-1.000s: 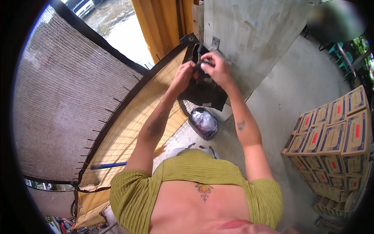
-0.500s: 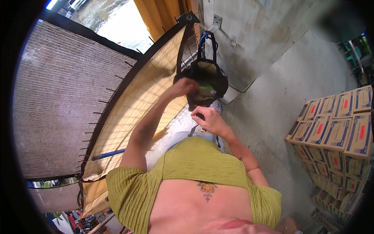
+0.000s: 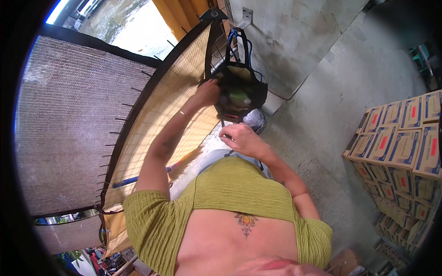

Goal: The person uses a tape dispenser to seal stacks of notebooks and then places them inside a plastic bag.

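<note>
A black tote bag [image 3: 258,94] hangs by its handle at the wire mesh ahead of me, its mouth gaping upward. Inside it something green [image 3: 239,97] shows through dark shade; the other contents I cannot make out. At the bag's left rim my left hand [image 3: 207,93] is closed, its fingertips partly hidden against the dark fabric. My right hand [image 3: 244,139] is below the bag's near side, thumb and fingers pinched around the end of a dark strap [image 3: 223,123] that runs up to the bag.
Yellowish shade netting [image 3: 156,133] on a wire frame stands along my left, with a blue-handled broom [image 3: 133,181] against it. A clear plastic bag [image 3: 254,119] sits beneath the tote. Stacked cardboard boxes [image 3: 405,147] stand at right. A concrete wall [image 3: 294,41] rises ahead.
My left hand has moved from over the bag's mouth to its left rim. The bag's near side has shifted, uncovering the clear plastic bag. My right hand stays pinched below it.
</note>
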Tool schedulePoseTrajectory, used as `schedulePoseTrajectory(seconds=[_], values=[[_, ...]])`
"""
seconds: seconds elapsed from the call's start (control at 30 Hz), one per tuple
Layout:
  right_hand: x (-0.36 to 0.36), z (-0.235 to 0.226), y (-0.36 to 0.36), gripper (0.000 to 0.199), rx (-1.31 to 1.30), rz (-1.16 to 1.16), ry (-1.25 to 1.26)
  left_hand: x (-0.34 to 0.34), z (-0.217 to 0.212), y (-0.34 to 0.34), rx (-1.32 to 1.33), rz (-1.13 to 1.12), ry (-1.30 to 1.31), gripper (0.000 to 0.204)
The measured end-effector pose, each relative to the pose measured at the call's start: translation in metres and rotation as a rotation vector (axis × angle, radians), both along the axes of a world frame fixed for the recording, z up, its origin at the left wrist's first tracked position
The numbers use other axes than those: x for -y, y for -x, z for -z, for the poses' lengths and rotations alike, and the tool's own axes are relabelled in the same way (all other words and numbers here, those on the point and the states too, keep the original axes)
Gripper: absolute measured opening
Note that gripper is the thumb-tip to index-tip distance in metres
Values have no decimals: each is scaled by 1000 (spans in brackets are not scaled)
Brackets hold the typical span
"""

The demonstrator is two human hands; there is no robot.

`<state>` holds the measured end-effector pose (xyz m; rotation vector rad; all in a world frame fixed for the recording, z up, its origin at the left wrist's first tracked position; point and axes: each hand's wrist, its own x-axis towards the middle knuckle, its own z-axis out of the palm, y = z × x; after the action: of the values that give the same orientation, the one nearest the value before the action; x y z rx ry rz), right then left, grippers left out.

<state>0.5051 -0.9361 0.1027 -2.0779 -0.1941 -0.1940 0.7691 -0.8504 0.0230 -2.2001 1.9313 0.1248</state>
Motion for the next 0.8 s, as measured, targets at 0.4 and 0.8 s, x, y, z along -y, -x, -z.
schedulePoseTrajectory(seconds=[0.4,0.8], values=[[10,-13,14,12,35,71,-59,66,-14,57,-446,-84,64,39],[37,-26,41,12,-106,286,-133,54,-33,27,-316,-407,405,41]])
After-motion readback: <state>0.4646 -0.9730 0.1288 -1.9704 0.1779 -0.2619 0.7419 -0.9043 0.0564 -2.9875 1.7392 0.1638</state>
